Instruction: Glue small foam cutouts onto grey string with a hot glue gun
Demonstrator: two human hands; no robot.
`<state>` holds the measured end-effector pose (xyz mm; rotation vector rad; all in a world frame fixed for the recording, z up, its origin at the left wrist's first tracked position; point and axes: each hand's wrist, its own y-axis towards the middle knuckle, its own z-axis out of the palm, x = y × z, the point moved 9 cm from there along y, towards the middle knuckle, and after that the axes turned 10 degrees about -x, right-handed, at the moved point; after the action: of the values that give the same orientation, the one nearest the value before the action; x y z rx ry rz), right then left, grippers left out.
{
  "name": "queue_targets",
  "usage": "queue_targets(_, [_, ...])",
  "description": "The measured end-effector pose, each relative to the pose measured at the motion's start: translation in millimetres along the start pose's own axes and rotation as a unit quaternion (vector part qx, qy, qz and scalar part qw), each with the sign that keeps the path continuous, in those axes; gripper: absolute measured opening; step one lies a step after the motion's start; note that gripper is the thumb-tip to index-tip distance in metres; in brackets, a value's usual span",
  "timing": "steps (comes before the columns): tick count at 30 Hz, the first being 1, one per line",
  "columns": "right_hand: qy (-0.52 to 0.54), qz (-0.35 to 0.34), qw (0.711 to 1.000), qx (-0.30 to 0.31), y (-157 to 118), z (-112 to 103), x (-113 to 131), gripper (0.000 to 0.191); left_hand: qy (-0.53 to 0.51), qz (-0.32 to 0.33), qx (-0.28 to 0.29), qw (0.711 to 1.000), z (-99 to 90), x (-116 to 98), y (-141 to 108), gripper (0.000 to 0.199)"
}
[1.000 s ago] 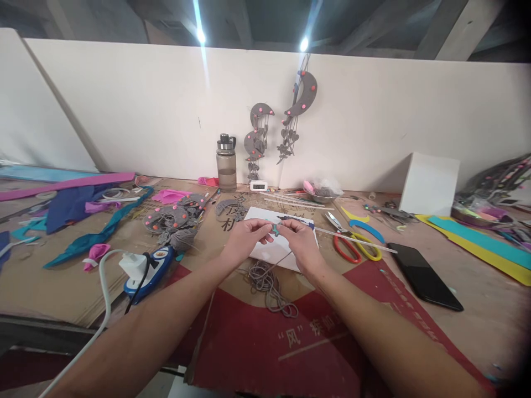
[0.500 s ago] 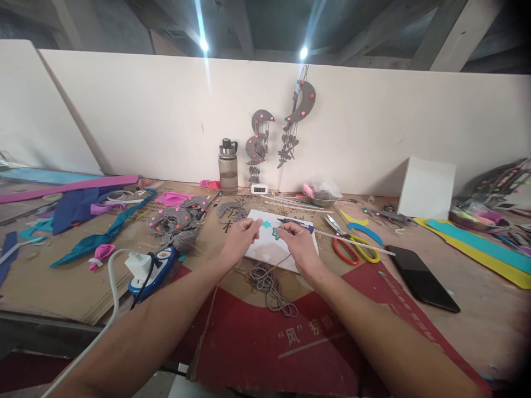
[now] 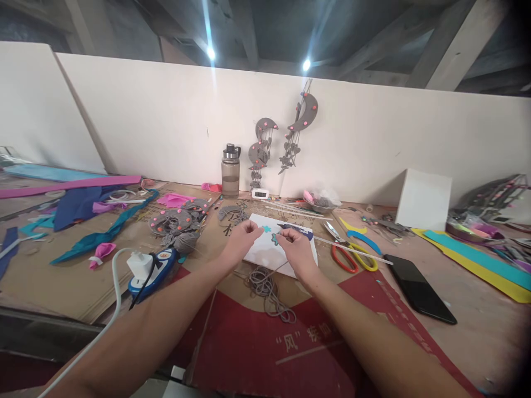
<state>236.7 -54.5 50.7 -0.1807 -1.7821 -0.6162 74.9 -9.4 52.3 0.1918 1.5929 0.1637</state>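
"What's the biggest thing near you?"

"The cardboard [image 3: 240, 348]. Its red part is at 6 o'clock, if the clock's middle is the white sheet [image 3: 262, 256] that lies on it."

"And after that?"

"My phone [image 3: 418, 290], between 3 and 4 o'clock. The scissors [image 3: 343, 242] are nearer, at 3, with their blades apart. A white stick [image 3: 357, 250] crosses their handles and ends by the phone. The yarn [image 3: 262, 282] sits in a loopy heap at 6, and one strand goes up to my right hand. I can't tell if I'm holding it."

"How are your hands?"

"My left hand [image 3: 241, 239] is at 9, with finger and thumb pinched close on the edge of the teal star [image 3: 267, 228]. My right hand [image 3: 297, 246] is at 3, pinched close on the grey-edged star [image 3: 275, 239]. The two stars are near each other over the sheet, with a gap between. The blue pen [image 3: 306, 232] is just past my right fingers, at 1."

"What could go wrong?"

"I think I could drop the teal star, because I only have its edge. If the yarn is tied to my other star, a snag in those loops could tug it away. And my knuckles could bump the pen and make it roll."
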Motion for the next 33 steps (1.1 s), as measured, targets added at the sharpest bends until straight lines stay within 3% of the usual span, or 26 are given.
queue_targets(7, [-0.098, -0.088, 0.991, 0.024, -8.1, 12.6, 0.6, 0.018, -0.146, -0.058, -0.021, 0.987, -5.1, 13.3, 11.0, 0.045])
queue_targets(10, [-0.118, -0.114, 0.986, 0.022, -10.6, 13.9, 4.6, 0.017, -0.185, -0.045, -0.061, 0.980, -23.0, 5.0, 21.5, 0.042])
queue_targets(14, [-0.058, -0.046, 0.997, 0.035, -7.4, 14.9, -3.3, 0.021, -0.169, -0.050, -0.102, 0.979, -46.2, 2.6, 31.6, 0.037])
queue_targets(17, [0.034, 0.044, 0.998, 0.027, -1.7, 12.6, -16.4, 0.025, -0.130, -0.056, -0.066, 0.988, -36.6, 5.5, 27.0, 0.042])
queue_targets(20, [0.069, 0.063, 0.996, 0.005, 4.1, 7.6, -19.5, 0.026, -0.077, -0.010, -0.029, 0.997, -17.0, -2.6, 14.4, 0.044])
queue_targets(22, [0.075, 0.053, 0.996, 0.004, 5.6, 6.0, -16.3, 0.026, -0.037, 0.026, -0.011, 0.999, -5.2, -12.3, 4.7, 0.035])
queue_targets(26, [0.063, 0.007, 0.998, 0.014, 2.4, 4.4, -0.3, 0.023, 0.036, 0.014, 0.060, 0.997, 14.6, -19.8, -12.1, 0.023])
queue_targets(33, [-0.015, -0.076, 0.997, 0.003, -4.3, -1.2, 22.0, 0.023, 0.047, 0.029, 0.083, 0.995, 18.0, -23.7, -18.1, 0.023])
